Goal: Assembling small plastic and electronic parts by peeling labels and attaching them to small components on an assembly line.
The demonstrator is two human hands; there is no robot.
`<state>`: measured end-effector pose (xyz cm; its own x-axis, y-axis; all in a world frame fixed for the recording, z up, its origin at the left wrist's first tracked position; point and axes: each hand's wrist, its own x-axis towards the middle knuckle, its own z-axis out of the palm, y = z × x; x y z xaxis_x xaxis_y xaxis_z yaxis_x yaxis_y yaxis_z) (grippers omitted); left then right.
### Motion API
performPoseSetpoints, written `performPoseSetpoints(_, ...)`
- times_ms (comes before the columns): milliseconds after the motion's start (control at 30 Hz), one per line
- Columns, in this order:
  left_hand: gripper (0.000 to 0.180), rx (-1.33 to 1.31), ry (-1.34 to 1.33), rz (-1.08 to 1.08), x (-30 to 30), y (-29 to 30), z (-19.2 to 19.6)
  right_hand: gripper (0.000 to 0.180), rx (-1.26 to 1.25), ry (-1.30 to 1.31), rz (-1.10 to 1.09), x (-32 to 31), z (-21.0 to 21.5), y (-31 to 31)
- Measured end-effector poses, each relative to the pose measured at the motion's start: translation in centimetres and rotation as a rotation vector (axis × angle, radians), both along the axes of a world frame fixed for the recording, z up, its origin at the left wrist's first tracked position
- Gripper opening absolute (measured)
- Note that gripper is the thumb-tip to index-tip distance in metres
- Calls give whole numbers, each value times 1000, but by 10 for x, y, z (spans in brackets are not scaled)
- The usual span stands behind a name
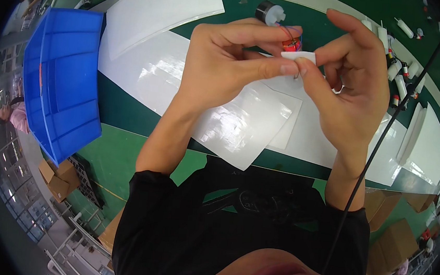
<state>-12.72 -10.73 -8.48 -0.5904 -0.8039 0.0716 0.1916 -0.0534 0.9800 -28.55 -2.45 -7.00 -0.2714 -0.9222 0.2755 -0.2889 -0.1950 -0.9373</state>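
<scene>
one held piece, green table, blue bin

Between the person's two forearms, a hand could pass low over the glossy white flat sheets. Farther forward, the left hand and right hand close that lane, bridged at the thumbs by a small white rectangular piece. A black cylinder with a translucent cap blocks the way just beyond the left fingers. Left of the left forearm, room runs over sheets until the tall blue plastic bin. At right, scattered white cylinders crowd the tabletop, and a thin black cable slants across that side.
</scene>
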Motion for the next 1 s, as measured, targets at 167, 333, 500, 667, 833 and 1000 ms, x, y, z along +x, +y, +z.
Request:
performPoseSetpoints(167,27,60,102,-12,2,0,-3,39,163,-301,99,-7,3,-1)
performPoseSetpoints(333,24,33,124,-115,12,1,5,30,241,-694,371,-17,-11,-7)
performPoseSetpoints(500,21,-85,147,-234,16,1,14,29,382,-1063,616,-10,-18,-5)
performPoseSetpoints(667,21,-168,52,-220,18,-6,13,28,403,-1262,655,-4,-24,-17)
performPoseSetpoints(833,19,-146,91,-35,14,-24,-3,31,546,-1099,237,12,-15,-41)
performPoseSetpoints(1000,22,38,367,213,25,-42,-7,33,140,-58,51,-18,-70,-108)
